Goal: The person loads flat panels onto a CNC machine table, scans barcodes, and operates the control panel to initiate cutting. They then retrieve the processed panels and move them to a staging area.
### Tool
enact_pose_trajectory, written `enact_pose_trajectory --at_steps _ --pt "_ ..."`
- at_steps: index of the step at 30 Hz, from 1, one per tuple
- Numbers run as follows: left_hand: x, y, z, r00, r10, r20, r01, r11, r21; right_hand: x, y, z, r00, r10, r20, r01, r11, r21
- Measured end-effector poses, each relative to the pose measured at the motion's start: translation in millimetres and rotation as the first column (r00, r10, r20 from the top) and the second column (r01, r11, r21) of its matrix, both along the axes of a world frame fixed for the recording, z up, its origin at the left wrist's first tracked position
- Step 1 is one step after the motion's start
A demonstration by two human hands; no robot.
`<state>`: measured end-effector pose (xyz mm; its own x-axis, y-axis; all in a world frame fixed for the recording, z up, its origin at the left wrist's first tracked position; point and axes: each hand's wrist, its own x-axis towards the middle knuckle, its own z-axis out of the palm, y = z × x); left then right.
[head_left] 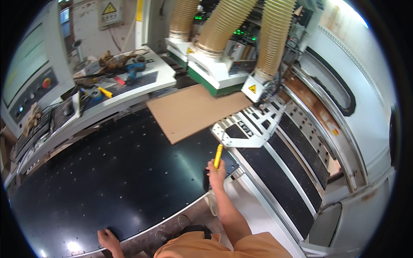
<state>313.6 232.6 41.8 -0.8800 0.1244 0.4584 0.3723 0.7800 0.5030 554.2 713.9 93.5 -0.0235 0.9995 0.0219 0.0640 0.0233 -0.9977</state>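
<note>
My right hand point(216, 173) is wrapped round a slim yellow air blow gun point(218, 155) with a thin metal tip. A pale hose point(213, 203) hangs below that hand. The tip points away from me, toward a white slotted metal plate point(245, 142) on the machine. Beyond it, a brown board point(195, 112) lies partly under the machine head and partly over the black table point(116, 172). My left hand point(108, 239) rests with curled fingers at the table's near edge; nothing shows in it.
Ribbed hoses point(228, 26) rise from the white and green machine head point(215, 73). At the far left, a white bench point(161, 69) holds tools, near a control panel point(32, 92). Dark rails point(275, 176) and a white machine housing point(357, 64) stand to the right.
</note>
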Motion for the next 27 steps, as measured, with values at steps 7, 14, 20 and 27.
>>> enact_pose_trajectory --at_steps 7,14,20,27 --pt "6.3 5.5 7.1 0.998 0.046 0.040 -0.047 0.999 0.016 5.3 3.3 8.3 0.975 -0.011 0.221 0.017 1.000 -0.024" --pt "7.1 9.0 13.9 0.998 0.042 0.044 -0.043 0.999 0.031 16.4 -46.9 23.7 0.854 0.513 0.086 -0.466 0.829 -0.310" --pt "13.8 10.5 20.1 0.989 0.083 0.126 -0.086 0.996 0.018 -4.0 -107.4 46.5 0.573 0.819 -0.010 -0.708 0.490 -0.509" --pt "19.9 21.3 24.4 0.982 0.132 0.138 -0.142 0.988 0.064 5.2 -147.2 47.9 -0.018 0.984 -0.175 -0.823 -0.114 -0.556"
